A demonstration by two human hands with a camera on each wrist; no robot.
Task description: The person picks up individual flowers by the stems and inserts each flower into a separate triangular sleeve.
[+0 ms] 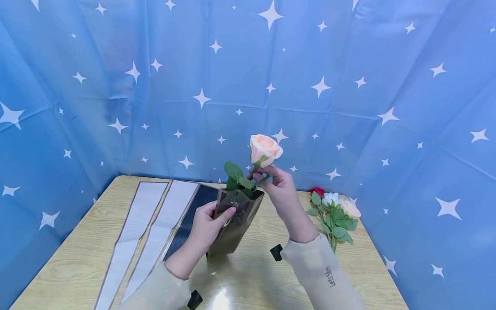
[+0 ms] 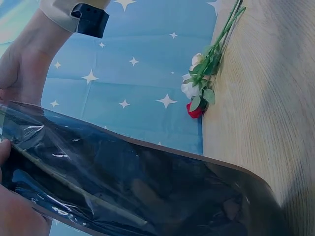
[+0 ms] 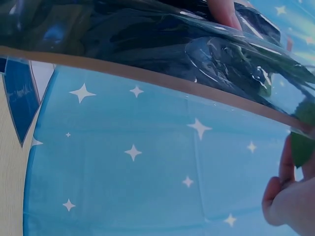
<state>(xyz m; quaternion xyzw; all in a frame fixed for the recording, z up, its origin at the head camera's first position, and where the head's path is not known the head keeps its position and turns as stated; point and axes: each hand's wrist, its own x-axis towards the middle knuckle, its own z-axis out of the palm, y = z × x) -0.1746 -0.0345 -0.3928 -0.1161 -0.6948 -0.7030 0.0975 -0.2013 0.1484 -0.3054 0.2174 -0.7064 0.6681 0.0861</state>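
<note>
My left hand [image 1: 205, 226] grips a dark see-through flower sleeve [image 1: 232, 234] near its upper edge, thumb across the front. The sleeve stands tilted over the table, its mouth up. A pale peach rose [image 1: 265, 150] rises out of that mouth, green leaves [image 1: 237, 174] at the rim and its lower stem inside. Just under the bloom, my right hand [image 1: 284, 189] pinches the stem. In the left wrist view the glossy sleeve [image 2: 128, 172] fills the lower part, a long stem showing faintly through it. The right wrist view has a leaf [image 3: 302, 147] beside my right fingers.
On the table [image 1: 69, 258], two long white-faced sleeves [image 1: 131, 237] and a dark one [image 1: 190, 215] lie flat to the left. At the right lies a bunch of artificial roses [image 1: 337, 215], red, white and peach. A blue star-patterned curtain [image 1: 240, 64] hangs behind and around the table.
</note>
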